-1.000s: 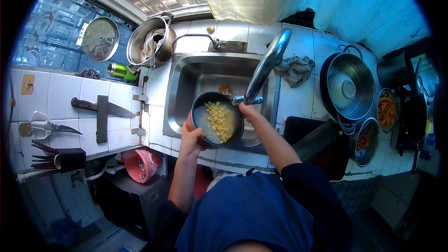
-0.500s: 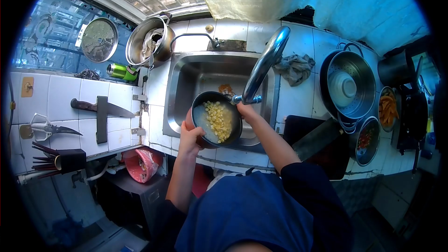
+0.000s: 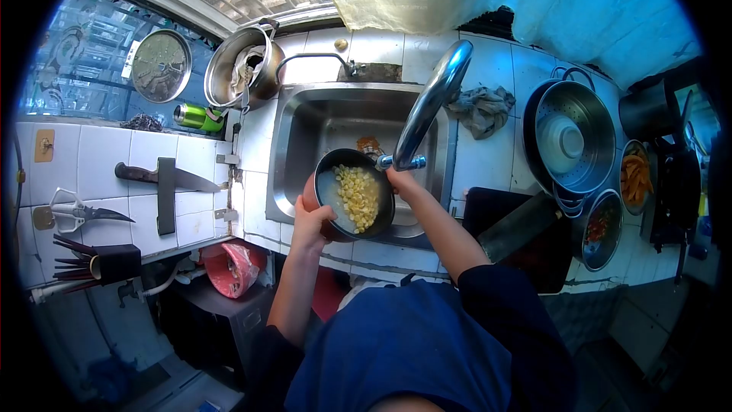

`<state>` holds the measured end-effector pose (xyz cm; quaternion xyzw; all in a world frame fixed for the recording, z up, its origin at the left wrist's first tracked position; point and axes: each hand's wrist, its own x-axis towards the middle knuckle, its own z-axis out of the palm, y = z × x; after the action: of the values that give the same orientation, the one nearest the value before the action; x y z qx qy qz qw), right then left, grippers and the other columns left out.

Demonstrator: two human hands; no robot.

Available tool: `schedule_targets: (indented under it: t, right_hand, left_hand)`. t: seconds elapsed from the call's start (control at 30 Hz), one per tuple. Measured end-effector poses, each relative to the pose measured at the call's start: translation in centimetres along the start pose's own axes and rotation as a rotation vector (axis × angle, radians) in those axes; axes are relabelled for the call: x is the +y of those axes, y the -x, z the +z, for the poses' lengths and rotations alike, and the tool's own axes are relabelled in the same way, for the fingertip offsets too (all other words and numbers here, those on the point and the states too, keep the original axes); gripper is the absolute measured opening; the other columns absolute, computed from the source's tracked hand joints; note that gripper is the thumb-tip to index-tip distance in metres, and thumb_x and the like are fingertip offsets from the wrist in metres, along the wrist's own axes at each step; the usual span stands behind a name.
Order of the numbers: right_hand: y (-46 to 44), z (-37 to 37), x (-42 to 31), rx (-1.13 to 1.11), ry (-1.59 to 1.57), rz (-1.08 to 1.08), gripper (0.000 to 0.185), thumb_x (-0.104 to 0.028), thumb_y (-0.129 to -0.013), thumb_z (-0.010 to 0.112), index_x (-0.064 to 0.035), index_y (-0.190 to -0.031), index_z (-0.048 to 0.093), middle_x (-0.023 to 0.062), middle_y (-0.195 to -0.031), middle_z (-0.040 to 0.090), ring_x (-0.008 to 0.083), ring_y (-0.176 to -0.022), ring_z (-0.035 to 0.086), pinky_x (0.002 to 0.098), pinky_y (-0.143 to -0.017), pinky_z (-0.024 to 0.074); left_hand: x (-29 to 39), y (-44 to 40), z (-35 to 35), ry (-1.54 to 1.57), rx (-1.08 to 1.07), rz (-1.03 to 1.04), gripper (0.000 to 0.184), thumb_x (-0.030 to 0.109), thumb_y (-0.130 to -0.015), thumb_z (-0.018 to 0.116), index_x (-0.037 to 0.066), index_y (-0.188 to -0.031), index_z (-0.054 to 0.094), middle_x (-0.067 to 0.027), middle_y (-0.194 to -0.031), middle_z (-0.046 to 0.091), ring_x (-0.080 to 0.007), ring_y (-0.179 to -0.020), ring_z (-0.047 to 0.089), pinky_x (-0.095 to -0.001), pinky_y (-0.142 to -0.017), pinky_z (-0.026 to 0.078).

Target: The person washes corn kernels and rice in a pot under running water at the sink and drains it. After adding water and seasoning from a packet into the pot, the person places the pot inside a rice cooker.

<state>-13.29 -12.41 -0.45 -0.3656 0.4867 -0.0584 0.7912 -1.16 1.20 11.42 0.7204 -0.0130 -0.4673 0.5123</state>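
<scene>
- Holding the dark pot (image 3: 387, 204) over the 6 o'clock side of the sink (image 3: 314, 131); round mouth, no long axis.
- My left hand (image 3: 310, 224) grips it at 8 o'clock, thumb at the rim.
- My right hand (image 3: 402, 182) clasps the rim at 2, fingers mostly hidden, just beside the tap (image 3: 428, 111).
- Yellow pieces (image 3: 358, 200) in cloudy water inside; neither hand nearer.

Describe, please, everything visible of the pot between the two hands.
The pot is round, dark inside and reddish outside on the left, apparently metal. It holds yellow pieces in cloudy liquid. Its opening faces up; any tilt is hard to judge. It is over the near part of the sink, close to the tap. The left hand grips its near left side, thumb at the rim; the right hand is at its right edge, grip partly hidden.
</scene>
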Motion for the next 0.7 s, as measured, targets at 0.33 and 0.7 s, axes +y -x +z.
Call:
schedule_targets:
  t: [0.33,0.7]
  right_hand:
    - [-0.8,0.0,0.8,-0.006,-0.024,-0.023,0.04,-0.048,-0.082,0.049,-0.0162,-0.107,0.052,0.0003,-0.086,0.06,0.0102,-0.071,0.06,0.0268,-0.052,0.047]
    - [-0.6,0.3,0.6,0.035,-0.032,-0.076,0.039,-0.043,-0.084,0.049,-0.0113,-0.106,0.053,0.0029,-0.091,0.058,0.0121,-0.079,0.057,0.0298,-0.062,0.0468]
  left_hand:
    - [-0.4,-0.8,0.1,-0.043,0.058,-0.024,0.068,-0.002,-0.051,0.055,0.004,-0.116,0.037,-0.0101,-0.099,0.047,-0.0262,-0.095,0.049,-0.0418,-0.079,0.043]
    - [-0.1,-1.0,0.1,-0.045,0.008,-0.084,0.102,-0.002,-0.049,0.06,0.005,-0.135,0.006,-0.0184,-0.118,0.034,-0.0315,-0.106,0.042,-0.0443,-0.08,0.044]
